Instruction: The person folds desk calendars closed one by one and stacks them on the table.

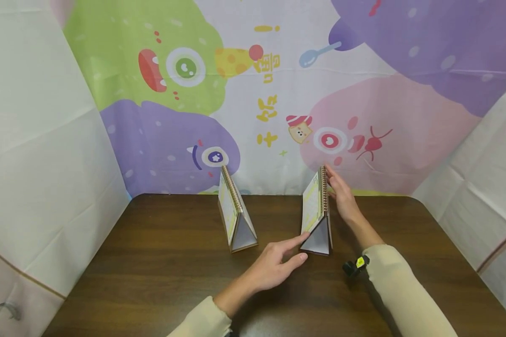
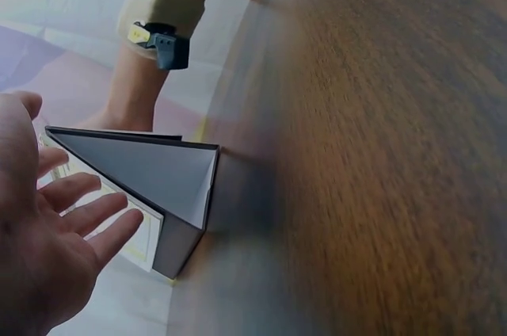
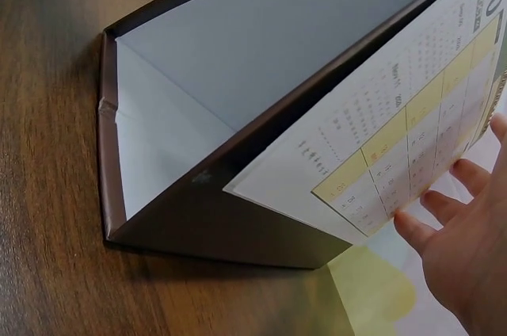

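Observation:
Two spiral-bound desk calendars stand as tents on the brown table. Both hands are at the right-hand calendar (image 1: 313, 202), whose near end shows a grey, hollow triangle. My left hand (image 1: 276, 263) has its index finger stretched to that calendar's lower left edge, the thumb held apart. In the left wrist view, the left hand's fingers (image 2: 116, 234) lie loosely extended beside the page side. Along the calendar's right face, my right hand (image 1: 342, 195) rests with straight fingers near the spiral. The right wrist view shows its fingertips (image 3: 412, 229) against the printed page (image 3: 380, 146).
The other calendar (image 1: 229, 210) stands to the left, a gap away from the first. A cartoon-printed cloth (image 1: 253, 93) hangs behind the table's back edge, and pale cloth walls (image 1: 38, 117) flank both sides. A small black device with a yellow mark (image 1: 356, 265) sits at the right wrist.

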Motion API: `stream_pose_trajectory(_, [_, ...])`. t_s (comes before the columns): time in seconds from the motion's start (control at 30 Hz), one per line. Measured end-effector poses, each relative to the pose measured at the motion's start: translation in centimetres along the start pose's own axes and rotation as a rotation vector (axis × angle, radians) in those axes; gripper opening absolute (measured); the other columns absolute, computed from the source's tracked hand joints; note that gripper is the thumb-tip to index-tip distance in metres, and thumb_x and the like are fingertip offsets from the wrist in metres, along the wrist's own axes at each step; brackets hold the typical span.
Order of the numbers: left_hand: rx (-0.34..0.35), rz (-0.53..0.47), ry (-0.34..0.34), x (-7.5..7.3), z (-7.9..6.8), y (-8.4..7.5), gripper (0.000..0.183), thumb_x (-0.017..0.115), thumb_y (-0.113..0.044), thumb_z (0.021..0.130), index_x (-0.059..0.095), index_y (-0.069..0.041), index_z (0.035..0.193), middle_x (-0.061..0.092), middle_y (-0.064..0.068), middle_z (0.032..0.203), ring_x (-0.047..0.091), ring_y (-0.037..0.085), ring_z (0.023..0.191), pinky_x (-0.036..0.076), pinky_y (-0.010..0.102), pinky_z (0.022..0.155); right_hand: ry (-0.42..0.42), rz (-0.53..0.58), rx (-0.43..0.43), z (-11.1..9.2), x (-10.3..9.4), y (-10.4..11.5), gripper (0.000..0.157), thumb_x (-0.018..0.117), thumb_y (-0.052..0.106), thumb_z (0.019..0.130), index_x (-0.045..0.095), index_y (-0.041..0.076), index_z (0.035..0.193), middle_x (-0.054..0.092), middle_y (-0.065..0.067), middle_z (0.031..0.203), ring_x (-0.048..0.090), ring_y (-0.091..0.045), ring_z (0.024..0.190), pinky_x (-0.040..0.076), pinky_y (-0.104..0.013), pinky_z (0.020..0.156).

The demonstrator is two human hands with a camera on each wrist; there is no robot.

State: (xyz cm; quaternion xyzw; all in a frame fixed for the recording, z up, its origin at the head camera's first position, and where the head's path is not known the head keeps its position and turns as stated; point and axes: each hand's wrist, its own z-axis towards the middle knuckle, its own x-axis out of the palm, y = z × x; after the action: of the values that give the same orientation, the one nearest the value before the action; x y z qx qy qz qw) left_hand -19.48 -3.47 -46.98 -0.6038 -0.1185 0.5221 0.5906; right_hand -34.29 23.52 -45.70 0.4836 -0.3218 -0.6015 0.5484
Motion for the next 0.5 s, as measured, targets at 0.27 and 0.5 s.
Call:
stream_pose_trajectory(0.27, [0.032,-0.003,0.009,0.21,0.46,0.07,0.056,0.057,-0.027,0.119,0.050,-0.005,0.169,0.051,0.010,0.175,0.057,0.035,0.159,0.054,0.048,0.126,-0.007,0.013,-0.004,0.04,0.10,-0.10,0.067,0.032,0.040,0.118,0.029,0.015,0.180,0.025,-0.022,0.188,0.030,-0.055,0.170,0.024,-0.079,0.136])
stream_pose_trajectory(0.5, [-0.010,-0.019,0.025,0.30,0.51,0.21,0.057,0.056,-0.031,0.119,0.048,-0.009,0.171,0.048,0.005,0.177,0.057,0.034,0.159,0.052,0.045,0.129,-0.007,0.023,-0.009,0.08,0.22,-0.27,0.067,0.033,0.043,0.118,0.031,0.016,0.179,0.028,-0.025,0.186,0.032,-0.057,0.169,0.026,-0.080,0.135])
